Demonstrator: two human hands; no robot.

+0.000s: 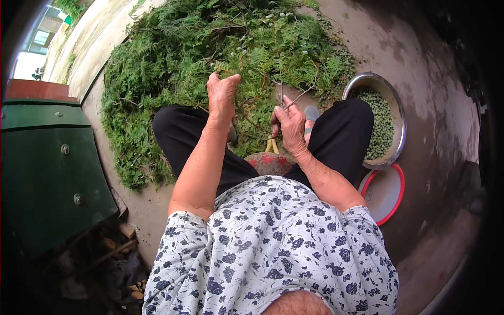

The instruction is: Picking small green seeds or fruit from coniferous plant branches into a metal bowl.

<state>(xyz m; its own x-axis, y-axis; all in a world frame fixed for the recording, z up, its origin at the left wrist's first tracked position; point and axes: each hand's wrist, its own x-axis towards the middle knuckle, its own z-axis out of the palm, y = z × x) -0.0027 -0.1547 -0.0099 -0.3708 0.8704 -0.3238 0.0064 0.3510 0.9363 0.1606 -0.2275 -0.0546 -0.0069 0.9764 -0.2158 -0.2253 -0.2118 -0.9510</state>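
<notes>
My left hand (221, 97) is raised at the near edge of a pile of cut evergreen branches (173, 58), its fingers closed on something I cannot make out among the sprigs. To its right, my right hand (291, 123) grips a bare, forked twig (281, 90) whose thin stems spread into the greenery. Just below that hand, yellow handles (272, 146) of a partly hidden tool show above a red-patterned surface (265, 160) between my legs, which are in dark trousers.
A steel bowl (382, 126) of small green berries stands beside my right knee, with a red-rimmed basin (394, 194) behind it. Loose berries lie near the pile. At left are a dark green metal panel (52, 168) and, below it, scrap wood (121, 247).
</notes>
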